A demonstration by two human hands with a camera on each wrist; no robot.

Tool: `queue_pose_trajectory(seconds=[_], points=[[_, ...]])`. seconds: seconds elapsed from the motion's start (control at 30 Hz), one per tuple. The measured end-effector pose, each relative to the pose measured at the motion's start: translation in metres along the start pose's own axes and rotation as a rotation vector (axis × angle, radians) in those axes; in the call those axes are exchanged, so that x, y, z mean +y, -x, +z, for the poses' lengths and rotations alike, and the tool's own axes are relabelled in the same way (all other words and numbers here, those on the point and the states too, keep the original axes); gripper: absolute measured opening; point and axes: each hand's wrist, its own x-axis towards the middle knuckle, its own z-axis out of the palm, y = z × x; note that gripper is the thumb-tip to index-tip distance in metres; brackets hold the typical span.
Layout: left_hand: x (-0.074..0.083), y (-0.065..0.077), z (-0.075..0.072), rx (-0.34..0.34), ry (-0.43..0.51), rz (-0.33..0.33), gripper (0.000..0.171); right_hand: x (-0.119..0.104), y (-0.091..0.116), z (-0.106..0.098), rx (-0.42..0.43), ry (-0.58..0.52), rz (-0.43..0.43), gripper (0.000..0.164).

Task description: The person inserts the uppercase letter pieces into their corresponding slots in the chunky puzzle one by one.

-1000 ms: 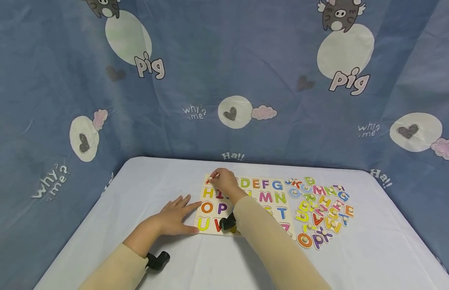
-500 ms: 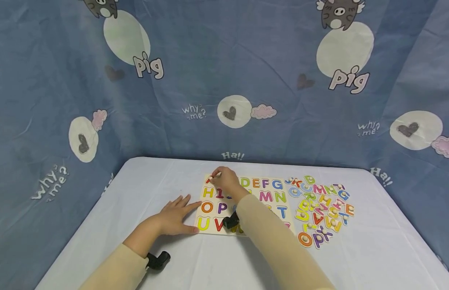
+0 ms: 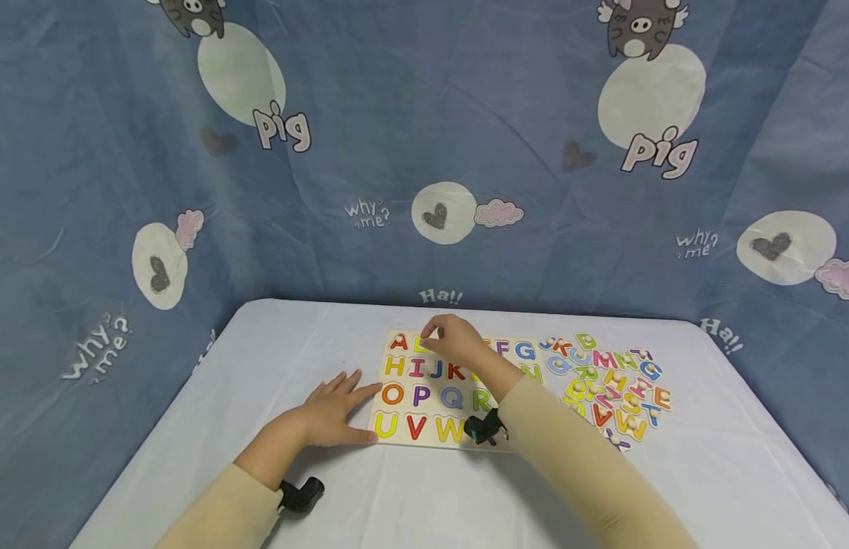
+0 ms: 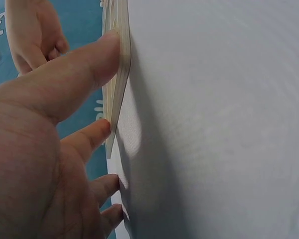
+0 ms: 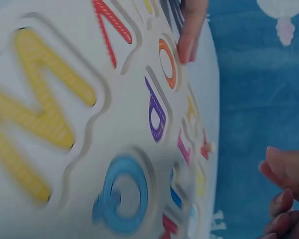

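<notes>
A wooden alphabet puzzle board (image 3: 424, 444) with coloured letter recesses lies on the table. In its top left corner sits a red letter A piece (image 3: 398, 341), its knob showing. My right hand (image 3: 459, 341) is above the top row, right of the A, its fingers loosely bent and nothing seen between them; in the right wrist view that hand (image 5: 289, 199) is apart from the board. My left hand (image 3: 331, 415) lies spread at the board's left side. In the left wrist view, the thumb and forefinger of the left hand (image 4: 35, 149) touch the board edge (image 4: 122, 74).
Loose knobbed letter pieces, among them a pink M (image 3: 604, 359) and a green D (image 3: 585, 341), lie scattered right of the board. My right sleeve (image 3: 575, 450) hides some of them. White cloth (image 3: 315, 328) covers the table; a blue printed curtain (image 3: 370, 259) hangs behind.
My right hand has let go of the red A, which stays in the top left corner, and has moved right along the top row. The left hand has stayed in place.
</notes>
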Motion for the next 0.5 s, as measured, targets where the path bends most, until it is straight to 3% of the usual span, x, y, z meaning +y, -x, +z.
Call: queue_pose_trajectory(seconds=[0.5], points=[[0.0, 0.0, 0.0, -0.001, 0.008, -0.002, 0.09, 0.038, 0.07, -0.061, -0.095, -0.018, -0.063, 0.013]])
